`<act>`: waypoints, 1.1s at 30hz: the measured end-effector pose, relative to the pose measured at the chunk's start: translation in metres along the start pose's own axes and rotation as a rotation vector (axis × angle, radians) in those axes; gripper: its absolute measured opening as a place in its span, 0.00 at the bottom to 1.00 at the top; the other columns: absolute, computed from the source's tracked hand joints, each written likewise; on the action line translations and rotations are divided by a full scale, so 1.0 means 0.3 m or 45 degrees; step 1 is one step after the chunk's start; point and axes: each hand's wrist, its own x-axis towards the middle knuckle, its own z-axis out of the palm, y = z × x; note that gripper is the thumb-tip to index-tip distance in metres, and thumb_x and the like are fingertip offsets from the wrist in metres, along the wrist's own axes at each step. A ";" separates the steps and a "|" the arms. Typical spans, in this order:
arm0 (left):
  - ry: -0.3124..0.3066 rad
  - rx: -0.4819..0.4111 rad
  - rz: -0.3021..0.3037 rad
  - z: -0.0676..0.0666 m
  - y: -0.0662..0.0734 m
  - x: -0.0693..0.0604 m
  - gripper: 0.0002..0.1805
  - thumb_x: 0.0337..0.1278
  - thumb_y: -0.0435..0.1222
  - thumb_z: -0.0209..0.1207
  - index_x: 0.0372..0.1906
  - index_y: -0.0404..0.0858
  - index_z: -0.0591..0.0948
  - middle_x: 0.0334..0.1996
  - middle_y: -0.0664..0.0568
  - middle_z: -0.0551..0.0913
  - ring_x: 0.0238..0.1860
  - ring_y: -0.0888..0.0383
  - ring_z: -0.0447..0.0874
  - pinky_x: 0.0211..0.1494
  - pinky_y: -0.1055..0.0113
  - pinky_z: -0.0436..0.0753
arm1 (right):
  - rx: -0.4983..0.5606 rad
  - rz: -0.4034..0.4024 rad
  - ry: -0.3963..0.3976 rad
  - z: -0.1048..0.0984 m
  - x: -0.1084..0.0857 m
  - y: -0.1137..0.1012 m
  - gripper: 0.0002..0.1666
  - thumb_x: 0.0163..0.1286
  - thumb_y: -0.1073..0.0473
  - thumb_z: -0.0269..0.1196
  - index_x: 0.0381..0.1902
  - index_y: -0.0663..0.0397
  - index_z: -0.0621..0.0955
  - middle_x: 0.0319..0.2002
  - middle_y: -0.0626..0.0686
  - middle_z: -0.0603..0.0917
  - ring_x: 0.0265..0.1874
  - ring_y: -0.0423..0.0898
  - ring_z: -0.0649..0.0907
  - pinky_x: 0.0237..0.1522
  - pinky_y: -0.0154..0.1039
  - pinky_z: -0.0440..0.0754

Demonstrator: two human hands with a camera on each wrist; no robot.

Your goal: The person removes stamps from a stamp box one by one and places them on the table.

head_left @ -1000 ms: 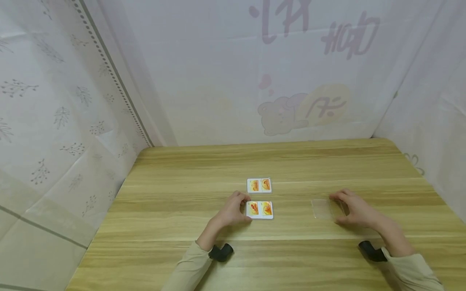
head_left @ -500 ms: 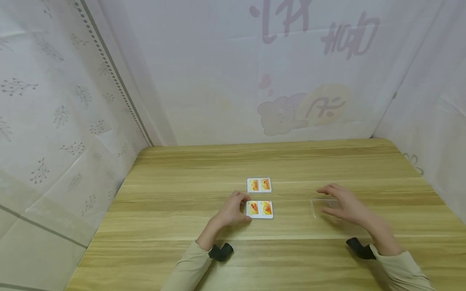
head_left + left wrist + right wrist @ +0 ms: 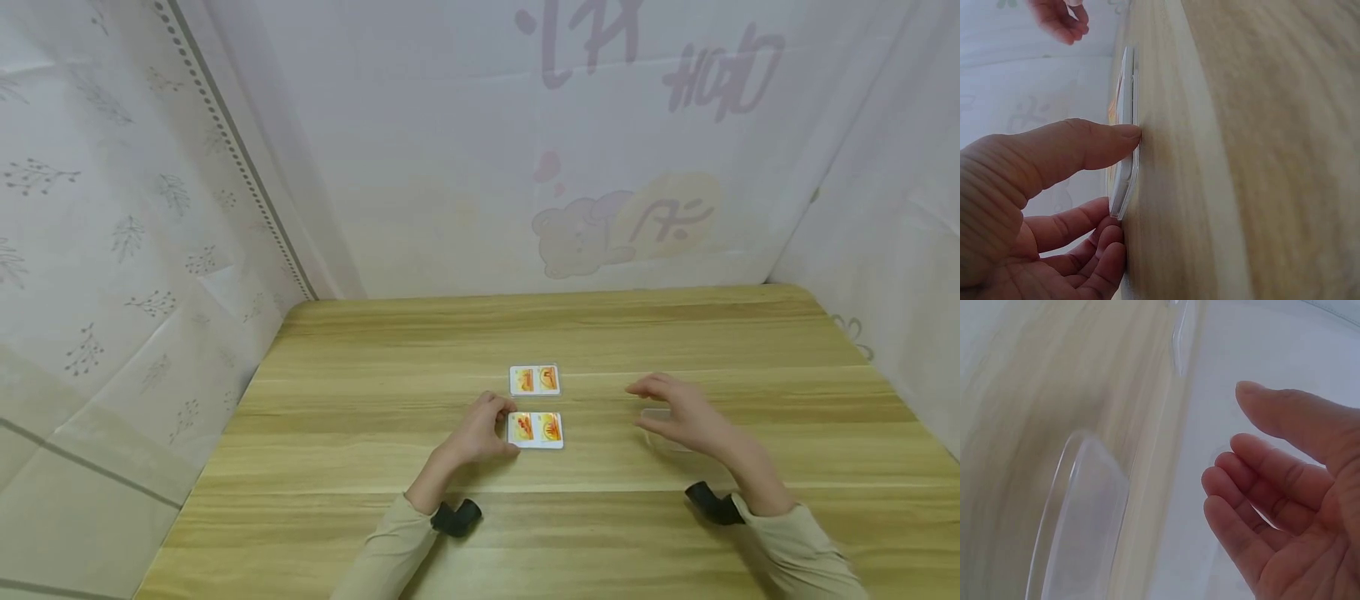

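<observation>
Near the table's middle lies a flat clear case [image 3: 536,430] with a white card showing two orange-and-yellow pictures. My left hand [image 3: 474,432] pinches its left end, the thumb [image 3: 1107,140] on the near edge and the fingers on the far one. In the left wrist view a clear layer lies under the white part. To the right, a thin transparent plastic cover [image 3: 1088,525] rests on the table, partly hidden in the head view by my right hand [image 3: 693,417]. That hand hovers above it, fingers loosely bent, holding nothing.
A second flat case [image 3: 535,380] with a similar picture card lies just behind the first. The wooden table [image 3: 360,383] meets a printed cloth [image 3: 420,167] at the back and sides. Black wrist mounts [image 3: 457,518] sit under both forearms.
My right hand has let go of the transparent cover, risen and moved left over it. The cover stays where it was. My left hand has kept its hold on the near case.
</observation>
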 end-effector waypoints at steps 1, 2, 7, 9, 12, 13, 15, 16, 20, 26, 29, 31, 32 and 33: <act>-0.001 0.001 0.002 0.000 -0.001 0.000 0.28 0.33 0.28 0.72 0.46 0.26 0.76 0.42 0.44 0.72 0.43 0.50 0.71 0.50 0.61 0.74 | -0.002 -0.008 0.002 0.004 0.006 -0.003 0.24 0.46 0.72 0.72 0.44 0.66 0.79 0.39 0.58 0.82 0.38 0.53 0.81 0.36 0.47 0.81; 0.001 0.003 0.006 0.001 -0.002 0.001 0.28 0.33 0.28 0.72 0.46 0.26 0.76 0.42 0.44 0.72 0.43 0.50 0.71 0.50 0.61 0.74 | 0.001 -0.017 0.004 0.009 0.011 -0.005 0.24 0.46 0.72 0.72 0.44 0.66 0.79 0.39 0.58 0.82 0.38 0.53 0.81 0.36 0.47 0.82; 0.006 0.000 0.012 0.001 -0.004 0.001 0.28 0.32 0.28 0.73 0.46 0.26 0.76 0.41 0.43 0.72 0.43 0.50 0.71 0.49 0.60 0.73 | 0.031 -0.036 -0.011 0.029 0.037 -0.020 0.23 0.46 0.72 0.71 0.43 0.67 0.79 0.39 0.58 0.82 0.38 0.53 0.81 0.37 0.47 0.82; 0.006 -0.001 0.010 0.000 -0.003 0.000 0.28 0.32 0.28 0.73 0.46 0.26 0.76 0.41 0.44 0.72 0.43 0.50 0.71 0.49 0.60 0.73 | 0.055 -0.014 -0.038 0.035 0.047 -0.029 0.22 0.48 0.72 0.71 0.43 0.67 0.79 0.40 0.59 0.81 0.38 0.55 0.81 0.37 0.47 0.82; 0.006 -0.001 0.008 0.000 -0.003 0.000 0.28 0.32 0.28 0.73 0.46 0.27 0.76 0.41 0.44 0.72 0.43 0.50 0.71 0.49 0.60 0.73 | 0.097 0.042 -0.090 0.044 0.060 -0.043 0.21 0.50 0.72 0.70 0.44 0.68 0.79 0.41 0.60 0.81 0.39 0.56 0.81 0.39 0.49 0.81; 0.007 0.000 0.010 0.000 -0.003 0.000 0.28 0.32 0.28 0.73 0.46 0.27 0.76 0.41 0.44 0.72 0.43 0.50 0.71 0.49 0.60 0.73 | 0.101 0.060 -0.104 0.047 0.064 -0.048 0.21 0.51 0.72 0.69 0.45 0.68 0.79 0.42 0.60 0.81 0.40 0.56 0.81 0.40 0.50 0.81; 0.009 0.001 0.012 0.000 -0.004 0.000 0.28 0.32 0.28 0.73 0.46 0.27 0.76 0.41 0.44 0.72 0.43 0.50 0.71 0.49 0.60 0.73 | 0.106 0.082 -0.126 0.053 0.074 -0.058 0.20 0.52 0.71 0.69 0.45 0.68 0.79 0.42 0.60 0.81 0.40 0.56 0.81 0.40 0.50 0.81; 0.009 0.001 0.013 0.000 -0.004 0.000 0.28 0.32 0.28 0.73 0.46 0.27 0.76 0.41 0.44 0.72 0.43 0.50 0.71 0.49 0.60 0.73 | 0.100 0.088 -0.134 0.056 0.079 -0.062 0.20 0.52 0.71 0.69 0.45 0.68 0.79 0.42 0.59 0.81 0.40 0.56 0.81 0.41 0.49 0.81; 0.007 0.002 0.007 0.000 -0.003 0.000 0.28 0.32 0.28 0.73 0.46 0.27 0.76 0.41 0.44 0.72 0.43 0.50 0.70 0.49 0.60 0.73 | 0.052 0.096 -0.156 0.073 0.099 -0.073 0.19 0.52 0.70 0.70 0.43 0.67 0.80 0.41 0.58 0.82 0.39 0.54 0.81 0.40 0.47 0.81; 0.009 0.000 0.001 0.001 0.001 0.000 0.28 0.32 0.28 0.73 0.46 0.27 0.76 0.41 0.44 0.72 0.43 0.50 0.71 0.49 0.60 0.73 | 0.080 0.113 -0.201 0.103 0.125 -0.084 0.18 0.53 0.69 0.69 0.43 0.67 0.80 0.41 0.59 0.82 0.40 0.54 0.82 0.43 0.46 0.81; 0.012 -0.003 0.003 0.000 0.001 0.000 0.28 0.32 0.27 0.73 0.46 0.26 0.76 0.41 0.44 0.72 0.43 0.50 0.71 0.49 0.60 0.73 | 0.118 0.122 -0.218 0.115 0.137 -0.091 0.18 0.53 0.69 0.69 0.43 0.68 0.80 0.41 0.60 0.82 0.41 0.55 0.82 0.44 0.47 0.80; 0.014 -0.002 0.005 0.000 0.001 -0.001 0.28 0.32 0.27 0.73 0.45 0.26 0.76 0.40 0.44 0.72 0.43 0.50 0.71 0.49 0.61 0.73 | 0.153 0.133 -0.236 0.122 0.144 -0.095 0.18 0.54 0.69 0.68 0.44 0.69 0.79 0.42 0.61 0.81 0.42 0.56 0.81 0.45 0.48 0.80; 0.015 -0.001 0.007 0.000 0.001 -0.001 0.28 0.31 0.27 0.73 0.45 0.26 0.76 0.40 0.44 0.72 0.43 0.50 0.71 0.49 0.61 0.73 | 0.169 0.139 -0.242 0.125 0.147 -0.098 0.18 0.54 0.69 0.68 0.44 0.70 0.79 0.42 0.61 0.81 0.42 0.57 0.81 0.45 0.48 0.80; 0.015 -0.002 0.008 -0.001 0.001 -0.001 0.28 0.31 0.27 0.73 0.45 0.26 0.76 0.40 0.44 0.72 0.43 0.50 0.70 0.49 0.61 0.73 | 0.171 0.144 -0.248 0.129 0.150 -0.100 0.18 0.55 0.69 0.68 0.44 0.70 0.79 0.42 0.61 0.81 0.42 0.57 0.81 0.45 0.48 0.80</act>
